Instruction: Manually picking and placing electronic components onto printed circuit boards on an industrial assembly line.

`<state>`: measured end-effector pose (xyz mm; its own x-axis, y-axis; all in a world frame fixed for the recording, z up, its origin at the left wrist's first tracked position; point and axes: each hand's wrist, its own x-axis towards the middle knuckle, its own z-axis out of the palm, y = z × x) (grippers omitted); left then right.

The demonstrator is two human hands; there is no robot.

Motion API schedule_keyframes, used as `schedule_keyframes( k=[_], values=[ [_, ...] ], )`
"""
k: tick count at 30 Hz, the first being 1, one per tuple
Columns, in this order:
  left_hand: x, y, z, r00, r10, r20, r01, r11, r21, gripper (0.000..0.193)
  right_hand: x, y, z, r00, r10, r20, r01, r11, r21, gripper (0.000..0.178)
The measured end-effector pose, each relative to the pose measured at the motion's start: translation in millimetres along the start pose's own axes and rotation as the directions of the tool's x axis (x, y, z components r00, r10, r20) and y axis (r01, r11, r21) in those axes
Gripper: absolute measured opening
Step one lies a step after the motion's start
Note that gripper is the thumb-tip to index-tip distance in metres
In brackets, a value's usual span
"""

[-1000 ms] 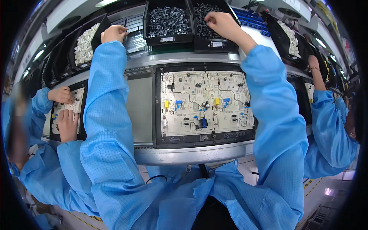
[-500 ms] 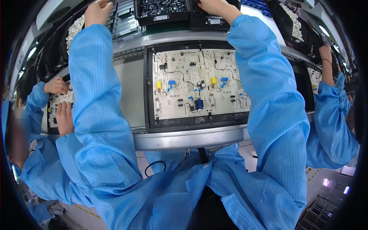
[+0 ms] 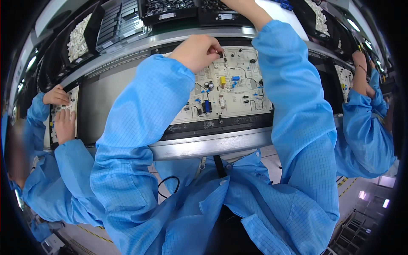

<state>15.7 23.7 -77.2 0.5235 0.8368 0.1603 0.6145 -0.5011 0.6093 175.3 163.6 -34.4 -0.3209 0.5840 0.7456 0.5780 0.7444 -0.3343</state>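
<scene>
My left hand (image 3: 196, 52) is over the upper part of a pale circuit board (image 3: 238, 102). Its thumb and fingers pinch a small black component (image 3: 220, 54) right at the board's surface; whether it is seated there I cannot tell. The board sits in a black frame (image 3: 238, 123) and carries yellow, blue and black parts. My left forearm covers the board's left side. My right hand (image 3: 243, 6) reaches to the top edge of the picture, by the black part bins; its fingers are cut off from view.
Black bins of small dark parts (image 3: 168, 9) line the back, beside stacked grey trays (image 3: 121, 23) and a bin of white parts (image 3: 80, 38). A metal rail (image 3: 212, 146) runs along the front. Co-workers' hands (image 3: 63, 123) work at a board on the left; another arm (image 3: 360, 70) is at right.
My left hand has come from the bins at the back down to the board, with a black component. My right hand stays at the bins. The board has shifted leftward in the picture.
</scene>
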Motion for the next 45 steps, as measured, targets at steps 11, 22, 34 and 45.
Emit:
schedule_keyframes(
  k=[11,22,34,45],
  values=[
    [26,1,27,0.998,-0.032,0.051,0.019,0.972,0.233,0.019,-120,2,-103,0.938,0.317,0.138,-0.324,0.946,0.027,0.026],
    [-33,52,28,0.989,-0.037,0.14,0.01,0.983,0.186,0.021,-176,-44,-129,0.852,0.444,0.276,-0.498,0.85,0.173,0.02],
    [-7,68,-46,0.978,-0.06,0.2,-0.007,0.948,0.318,0.028,-118,-60,-134,0.916,0.38,0.128,-0.4,0.883,0.246,0.009],
    [21,-29,-113,0.852,0.095,-0.515,0.093,0.94,0.328,0.018,-128,-41,-112,0.899,0.384,0.21,-0.411,0.906,0.1,0.013]
  ],
)
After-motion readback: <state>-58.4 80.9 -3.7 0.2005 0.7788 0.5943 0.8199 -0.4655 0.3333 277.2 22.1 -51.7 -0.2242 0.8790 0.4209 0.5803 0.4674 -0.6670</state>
